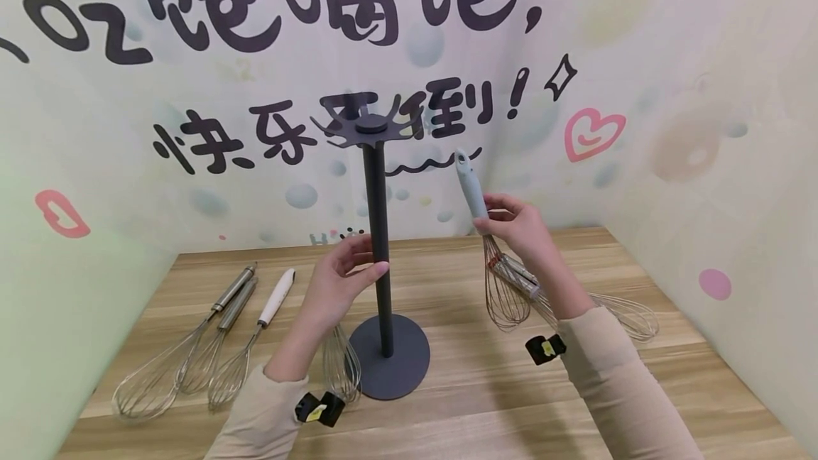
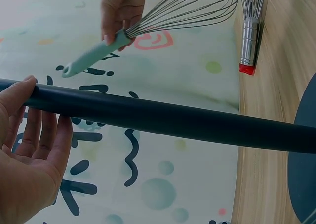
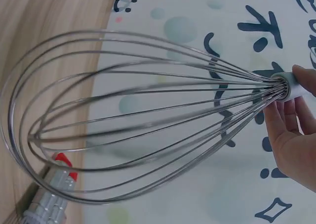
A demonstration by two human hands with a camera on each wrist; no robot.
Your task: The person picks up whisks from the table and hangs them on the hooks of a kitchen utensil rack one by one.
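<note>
A dark stand (image 1: 375,197) with a round base and a star-shaped top of hooked arms stands upright on the table. My left hand (image 1: 339,279) grips its pole about midway, thumb on the near side and fingers behind, as the left wrist view also shows. To the right of the stand, my right hand (image 1: 519,227) holds a whisk with a light blue handle (image 1: 471,187). Thumb and fingers pinch the lower end of that handle. The whisk is raised above the table, handle up, its wire loops (image 3: 148,110) hanging down, apart from the stand.
On the wooden table (image 1: 460,403), two metal-handled whisks and a white-handled whisk (image 1: 277,298) lie at left. Another whisk's wires (image 1: 341,360) show beside my left forearm. Metal-handled whisks with red ends (image 2: 249,46) lie at right, partly behind my right arm. Printed cloth walls surround the table.
</note>
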